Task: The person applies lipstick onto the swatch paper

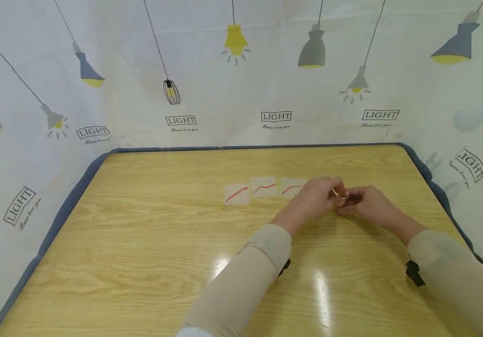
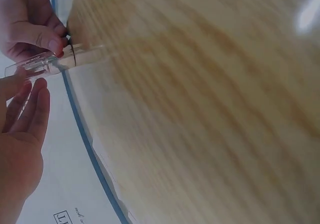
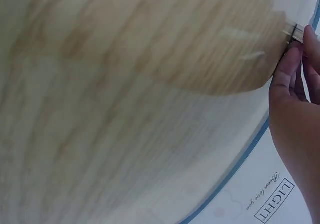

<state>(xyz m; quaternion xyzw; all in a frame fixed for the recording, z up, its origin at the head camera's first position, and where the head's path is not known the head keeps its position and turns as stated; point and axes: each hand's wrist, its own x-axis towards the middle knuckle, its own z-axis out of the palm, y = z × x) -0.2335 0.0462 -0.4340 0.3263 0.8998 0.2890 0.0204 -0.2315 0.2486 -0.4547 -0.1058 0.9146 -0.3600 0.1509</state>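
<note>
Both hands meet over the right part of the table around a small see-through tube-like thing [image 1: 342, 198]. My left hand [image 1: 318, 194] holds it from the left, with thumb and forefinger at one end. From the other side my right hand [image 1: 369, 203] pinches it between thumb and fingers. In the left wrist view the clear thing [image 2: 37, 67] lies lengthwise between the hands, with faint print on its side; its exact kind I cannot tell. The right wrist view shows only a bit of it past the fingertips. Left of the hands lie three pale paper squares [image 1: 237, 200] with red lines.
The wood-grained table [image 1: 161, 243] has a dark blue edge [image 1: 208, 149] along its back and sides. A white sheet [image 1: 233, 84] printed with lamps surrounds it on the back and both sides. Glare spots shine near the front.
</note>
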